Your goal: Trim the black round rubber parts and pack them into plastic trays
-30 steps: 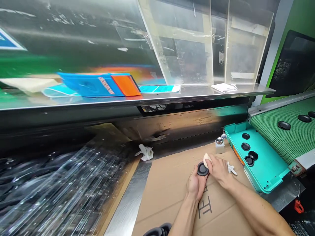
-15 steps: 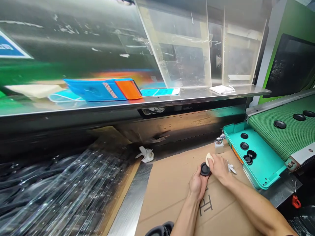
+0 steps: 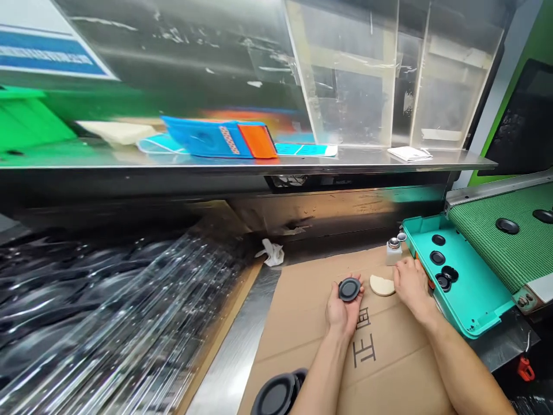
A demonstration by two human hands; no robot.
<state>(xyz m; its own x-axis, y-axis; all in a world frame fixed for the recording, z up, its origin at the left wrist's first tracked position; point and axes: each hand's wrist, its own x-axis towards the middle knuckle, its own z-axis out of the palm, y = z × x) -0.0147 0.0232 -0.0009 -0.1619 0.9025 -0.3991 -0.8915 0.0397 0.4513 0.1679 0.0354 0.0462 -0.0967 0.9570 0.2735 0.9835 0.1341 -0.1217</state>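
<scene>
Disc (image 3: 349, 290) in cupped left hand (image 3: 340, 314); right hand (image 3: 412, 285) curled.

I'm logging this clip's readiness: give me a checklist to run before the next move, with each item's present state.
1. Black disc held in left grip: ok, the black disc is in the left grip.
2. Sponge set down: ok, the sponge lies on the cardboard.
3. Right grip free: cannot tell, the underside of the right grip is hidden.
4. Bottle upright: ok, the bottle stands.
5. Tray discs all apart: not ok, two discs overlap in the teal tray.
</scene>
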